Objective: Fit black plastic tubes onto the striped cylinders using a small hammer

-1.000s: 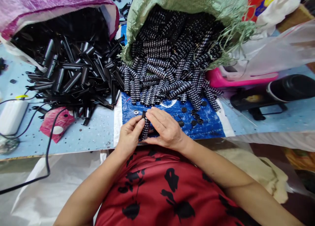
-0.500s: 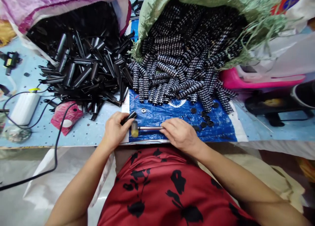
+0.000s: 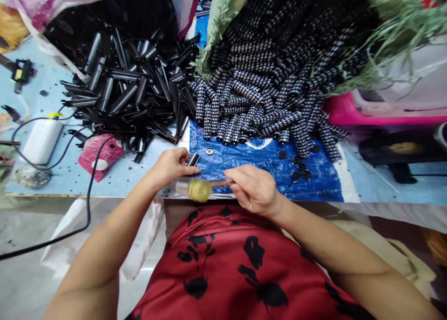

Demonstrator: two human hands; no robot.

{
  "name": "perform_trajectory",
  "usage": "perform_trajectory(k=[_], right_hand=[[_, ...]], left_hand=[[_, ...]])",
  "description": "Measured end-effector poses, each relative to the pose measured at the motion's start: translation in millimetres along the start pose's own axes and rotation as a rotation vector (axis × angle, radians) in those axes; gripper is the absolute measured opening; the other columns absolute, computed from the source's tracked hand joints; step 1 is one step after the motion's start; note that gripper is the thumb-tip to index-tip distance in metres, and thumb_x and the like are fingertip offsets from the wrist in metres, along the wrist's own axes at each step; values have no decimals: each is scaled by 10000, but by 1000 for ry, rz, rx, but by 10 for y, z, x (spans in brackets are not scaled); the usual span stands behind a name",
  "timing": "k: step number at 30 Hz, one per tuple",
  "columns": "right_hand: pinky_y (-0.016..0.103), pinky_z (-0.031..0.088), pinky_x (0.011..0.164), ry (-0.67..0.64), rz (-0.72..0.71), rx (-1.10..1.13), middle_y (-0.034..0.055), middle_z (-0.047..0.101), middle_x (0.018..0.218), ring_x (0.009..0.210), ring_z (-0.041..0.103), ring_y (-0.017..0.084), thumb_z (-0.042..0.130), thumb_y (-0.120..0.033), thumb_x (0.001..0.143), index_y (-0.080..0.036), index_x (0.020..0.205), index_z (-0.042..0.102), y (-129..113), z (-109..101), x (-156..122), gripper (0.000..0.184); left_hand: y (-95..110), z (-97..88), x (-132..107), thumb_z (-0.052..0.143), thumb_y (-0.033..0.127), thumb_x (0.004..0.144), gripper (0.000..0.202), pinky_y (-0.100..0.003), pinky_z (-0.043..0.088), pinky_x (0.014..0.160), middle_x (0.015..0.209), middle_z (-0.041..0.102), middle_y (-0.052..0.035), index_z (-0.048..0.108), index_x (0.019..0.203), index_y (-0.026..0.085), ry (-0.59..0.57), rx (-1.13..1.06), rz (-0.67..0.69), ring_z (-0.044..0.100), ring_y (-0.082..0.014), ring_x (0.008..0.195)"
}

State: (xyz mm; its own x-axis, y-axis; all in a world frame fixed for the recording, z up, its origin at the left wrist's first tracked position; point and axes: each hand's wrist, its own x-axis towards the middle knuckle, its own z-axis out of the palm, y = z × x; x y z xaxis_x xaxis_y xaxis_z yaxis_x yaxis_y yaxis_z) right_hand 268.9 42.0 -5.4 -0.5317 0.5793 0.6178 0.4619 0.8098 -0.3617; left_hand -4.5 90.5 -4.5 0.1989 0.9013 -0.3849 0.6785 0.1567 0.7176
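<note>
My left hand (image 3: 174, 166) is closed around a short black tube (image 3: 193, 160), whose end pokes out past the fingers over the edge of the blue sheet (image 3: 223, 164). My right hand (image 3: 254, 188) grips the thin handle of a small mallet (image 3: 199, 190). The mallet's yellow-ended head is smeared by motion, close below the left fingers; whether it touches anything I cannot tell. A small round washer-like piece (image 3: 209, 151) lies on the sheet above the tube. Several black discs (image 3: 299, 166) lie to the right of my right hand.
Plain black tubes (image 3: 122, 99) spill from a purple-edged sack (image 3: 31, 8) at left. Black-and-white patterned rollers (image 3: 244, 85) pour from a green sack (image 3: 223, 13). A black cable (image 3: 89, 203) crosses the left side near a pink packet (image 3: 99, 155). A pink tray (image 3: 349, 110) stands at right.
The mallet head has swung down and turned its yellow end toward me. My left hand still holds the tube, now showing more beyond the fingers. The whole view has shifted slightly.
</note>
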Motion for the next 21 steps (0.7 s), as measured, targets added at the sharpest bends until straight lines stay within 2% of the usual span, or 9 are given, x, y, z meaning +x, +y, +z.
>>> perform_trajectory(k=[5, 8, 9, 12, 14, 16, 18, 19, 21], right_hand=[[318, 469, 595, -281, -65, -129, 22, 601, 706, 636, 569, 161, 558, -275, 1048, -146, 995, 705, -33, 65, -46, 202], [300, 502, 642, -233, -58, -44, 41, 672, 797, 695, 613, 156, 576, -263, 1039, -138, 1073, 706, 56, 10, -117, 184], [295, 518, 674, -201, -37, -26, 52, 702, 851, 736, 637, 157, 591, -258, 1032, -142, 1100, 703, 100, -17, -152, 175], [319, 543, 760, -139, 50, -64, 65, 740, 955, 829, 675, 180, 673, -262, 989, -166, 1088, 707, 234, -56, -264, 143], [343, 540, 780, -146, 92, -105, 66, 741, 954, 836, 672, 192, 706, -272, 967, -171, 1037, 717, 292, -19, -312, 123], [363, 535, 795, -169, 116, -116, 77, 737, 955, 849, 664, 207, 710, -295, 963, -172, 1011, 727, 308, 57, -314, 134], [380, 533, 810, -184, 132, -112, 95, 733, 979, 885, 659, 226, 708, -338, 963, -172, 1021, 735, 282, 133, -273, 178], [385, 531, 813, -183, 135, -115, 104, 732, 996, 904, 657, 234, 705, -361, 965, -172, 1034, 736, 257, 156, -245, 204], [381, 526, 815, -173, 137, -130, 111, 734, 1025, 926, 659, 236, 686, -389, 979, -174, 1062, 733, 196, 156, -193, 235]], left_hand=[[107, 29, 66, 856, 431, 651, 411, -270, 247, 547, 608, 494, 39, 516, 684, 204, -24, 97, -15, 400, -123, 574], [82, -170, -182, 780, 329, 718, 286, -275, 246, 563, 639, 513, 27, 523, 710, 203, 15, 267, 36, 412, -128, 594], [31, -299, -322, 758, 329, 738, 256, -273, 253, 565, 647, 517, 25, 537, 720, 203, -22, 297, 46, 416, -129, 601], [-199, -737, -768, 805, 498, 735, 331, -255, 302, 548, 618, 508, 34, 649, 771, 207, -374, 211, -54, 436, -128, 591], [-330, -909, -945, 782, 578, 761, 394, -261, 379, 581, 659, 562, 15, 710, 873, 208, -236, 137, -99, 502, -146, 622], [-390, -906, -938, 692, 577, 855, 394, -291, 445, 676, 777, 641, -32, 724, 945, 195, 151, 221, -50, 581, -177, 720], [-380, -788, -761, 596, 505, 939, 354, -332, 454, 753, 922, 678, -88, 726, 985, 179, 492, 477, -11, 620, -220, 843], [-353, -720, -639, 567, 464, 956, 336, -347, 445, 757, 977, 676, -112, 728, 992, 171, 569, 629, -26, 623, -245, 886], [-266, -618, -409, 538, 408, 959, 313, -358, 410, 709, 1019, 654, -142, 728, 948, 159, 561, 873, -110, 613, -284, 917]])
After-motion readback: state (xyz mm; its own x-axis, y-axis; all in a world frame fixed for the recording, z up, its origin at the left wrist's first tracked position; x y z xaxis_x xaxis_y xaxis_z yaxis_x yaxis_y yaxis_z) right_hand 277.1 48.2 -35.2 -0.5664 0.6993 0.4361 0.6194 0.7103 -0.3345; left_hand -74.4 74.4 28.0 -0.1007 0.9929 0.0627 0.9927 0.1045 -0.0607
